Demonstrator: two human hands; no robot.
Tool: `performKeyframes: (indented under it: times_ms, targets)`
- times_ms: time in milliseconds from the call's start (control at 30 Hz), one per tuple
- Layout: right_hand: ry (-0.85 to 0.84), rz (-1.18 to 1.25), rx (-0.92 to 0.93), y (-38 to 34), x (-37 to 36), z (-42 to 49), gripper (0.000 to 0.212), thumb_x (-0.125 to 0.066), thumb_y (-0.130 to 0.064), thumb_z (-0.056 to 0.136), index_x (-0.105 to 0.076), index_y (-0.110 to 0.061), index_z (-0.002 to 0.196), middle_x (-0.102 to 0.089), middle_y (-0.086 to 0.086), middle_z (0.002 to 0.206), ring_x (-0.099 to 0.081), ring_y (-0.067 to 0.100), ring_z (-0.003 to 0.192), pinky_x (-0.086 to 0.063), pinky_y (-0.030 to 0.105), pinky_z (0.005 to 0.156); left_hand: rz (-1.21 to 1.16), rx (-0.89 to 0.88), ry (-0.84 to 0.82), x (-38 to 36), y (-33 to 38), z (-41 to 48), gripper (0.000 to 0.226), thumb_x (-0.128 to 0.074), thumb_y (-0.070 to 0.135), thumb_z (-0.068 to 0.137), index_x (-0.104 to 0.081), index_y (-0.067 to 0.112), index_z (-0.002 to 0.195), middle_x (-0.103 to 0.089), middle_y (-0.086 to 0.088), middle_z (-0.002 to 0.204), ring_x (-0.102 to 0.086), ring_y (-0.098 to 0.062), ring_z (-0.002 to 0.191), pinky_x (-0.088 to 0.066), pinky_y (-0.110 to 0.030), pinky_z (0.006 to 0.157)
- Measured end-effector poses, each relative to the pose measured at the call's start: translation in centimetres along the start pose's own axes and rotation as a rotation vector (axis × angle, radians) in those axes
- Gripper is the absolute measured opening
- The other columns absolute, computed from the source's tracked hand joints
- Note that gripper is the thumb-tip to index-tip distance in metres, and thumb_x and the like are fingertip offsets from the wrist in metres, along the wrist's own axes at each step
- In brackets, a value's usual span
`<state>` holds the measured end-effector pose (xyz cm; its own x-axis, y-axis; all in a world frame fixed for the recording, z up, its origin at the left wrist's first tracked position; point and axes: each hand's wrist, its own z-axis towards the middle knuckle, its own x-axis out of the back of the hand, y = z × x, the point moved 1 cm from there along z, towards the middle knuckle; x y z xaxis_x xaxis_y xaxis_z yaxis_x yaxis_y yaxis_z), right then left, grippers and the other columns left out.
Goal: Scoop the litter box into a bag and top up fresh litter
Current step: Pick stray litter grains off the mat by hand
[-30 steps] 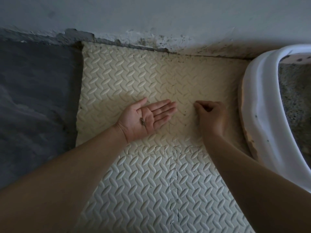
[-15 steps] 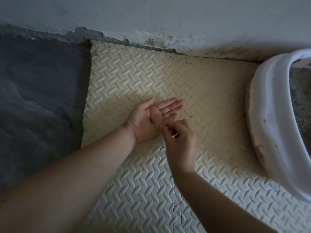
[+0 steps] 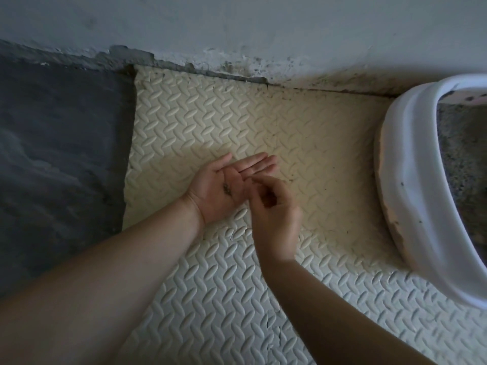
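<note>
My left hand point(image 3: 210, 196) lies palm up over the cream foam mat point(image 3: 210, 122), fingers straight, with a few dark litter crumbs point(image 3: 227, 190) resting in the palm. My right hand point(image 3: 274, 214) hovers at the edge of that palm with its fingers curled and the fingertips bunched toward it. It is blurred, and I cannot see whether anything sits between the fingertips. The white litter box point(image 3: 411, 185) stands at the right, with grey litter point(image 3: 463, 167) inside it. No scoop or bag is in view.
The mat runs up to a stained, flaking wall point(image 3: 237, 27) at the back. Dark grey floor point(image 3: 60, 154) lies left of the mat. Small dark specks dot the mat near the litter box.
My right hand left the mat near the litter box and came over my left palm, where it stays. The view shifted slightly right and down.
</note>
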<state>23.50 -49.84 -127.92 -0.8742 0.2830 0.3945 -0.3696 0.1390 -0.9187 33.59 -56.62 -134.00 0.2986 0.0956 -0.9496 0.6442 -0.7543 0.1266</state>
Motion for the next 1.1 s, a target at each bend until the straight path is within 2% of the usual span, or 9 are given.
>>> performKeyframes:
  times_ms: [100, 167, 300, 533, 733, 900, 1100]
  targets:
    - [0.138, -0.093, 0.014, 1.3, 2.3, 0.9, 0.018, -0.070, -0.019, 0.083, -0.067, -0.021, 0.100, -0.059, -0.007, 0.088, -0.057, 0.011, 0.081, -0.053, 0.030, 0.075, -0.043, -0.006, 0.040, 0.2, 0.3, -0.8, 0.060, -0.022, 0.036, 0.100, -0.046, -0.008, 0.133, -0.043, -0.023, 0.143, -0.043, -0.033, 0.133, -0.032, -0.039, 0.111]
    - [0.217, -0.205, -0.046, 3.0, 4.0, 1.6, 0.022, -0.073, -0.024, 0.080, -0.069, -0.023, 0.101, -0.054, -0.014, 0.091, -0.055, 0.010, 0.089, -0.051, 0.031, 0.082, -0.030, 0.003, 0.019, 0.2, 0.3, -1.4, 0.061, -0.024, 0.037, 0.099, -0.043, -0.008, 0.135, -0.041, -0.022, 0.144, -0.040, -0.032, 0.135, -0.031, -0.040, 0.113]
    - [0.114, -0.389, -0.133, 5.2, 5.7, 2.0, 0.025, -0.073, -0.032, 0.079, -0.073, -0.026, 0.103, -0.047, -0.020, 0.091, -0.047, 0.009, 0.098, -0.044, 0.030, 0.092, -0.046, 0.050, -0.013, 0.3, 0.5, -1.8, 0.060, -0.027, 0.035, 0.098, -0.036, -0.007, 0.140, -0.036, -0.021, 0.148, -0.033, -0.031, 0.139, -0.027, -0.039, 0.115]
    - [0.115, -0.387, -0.150, 5.4, 5.5, 2.3, 0.009, -0.070, -0.030, 0.082, -0.075, -0.026, 0.089, -0.055, -0.017, 0.084, -0.049, 0.010, 0.095, -0.037, 0.013, 0.074, -0.078, 0.044, 0.010, 0.3, 0.7, -1.6, 0.061, -0.030, 0.036, 0.097, -0.036, -0.007, 0.140, -0.036, -0.021, 0.148, -0.034, -0.033, 0.138, -0.030, -0.040, 0.113]
    - [0.114, -0.436, -0.063, 5.4, 5.1, 3.1, 0.011, -0.065, -0.023, 0.086, -0.071, -0.016, 0.091, -0.057, -0.009, 0.088, -0.052, 0.011, 0.091, -0.047, 0.026, 0.081, -0.115, 0.050, 0.005, 0.3, 0.8, -1.6, 0.061, -0.030, 0.035, 0.096, -0.036, -0.008, 0.139, -0.035, -0.021, 0.148, -0.032, -0.033, 0.139, -0.029, -0.041, 0.114]
    - [0.163, -0.323, -0.112, 4.8, 5.0, 4.6, 0.008, -0.067, -0.022, 0.085, -0.072, -0.020, 0.090, -0.058, -0.011, 0.086, -0.055, 0.008, 0.084, -0.048, 0.022, 0.079, -0.135, 0.068, 0.001, 0.4, 0.8, -1.7, 0.063, -0.029, 0.037, 0.096, -0.033, -0.007, 0.141, -0.033, -0.020, 0.150, -0.030, -0.033, 0.140, -0.027, -0.041, 0.115]
    - [0.122, -0.404, -0.080, 5.1, 4.4, 5.1, 0.008, -0.068, -0.026, 0.084, -0.073, -0.023, 0.090, -0.058, -0.013, 0.085, -0.054, 0.009, 0.089, -0.042, 0.019, 0.077, -0.139, 0.078, 0.005, 0.5, 0.8, -1.6, 0.064, -0.028, 0.038, 0.096, -0.035, -0.008, 0.141, -0.033, -0.021, 0.150, -0.032, -0.033, 0.139, -0.028, -0.041, 0.114]
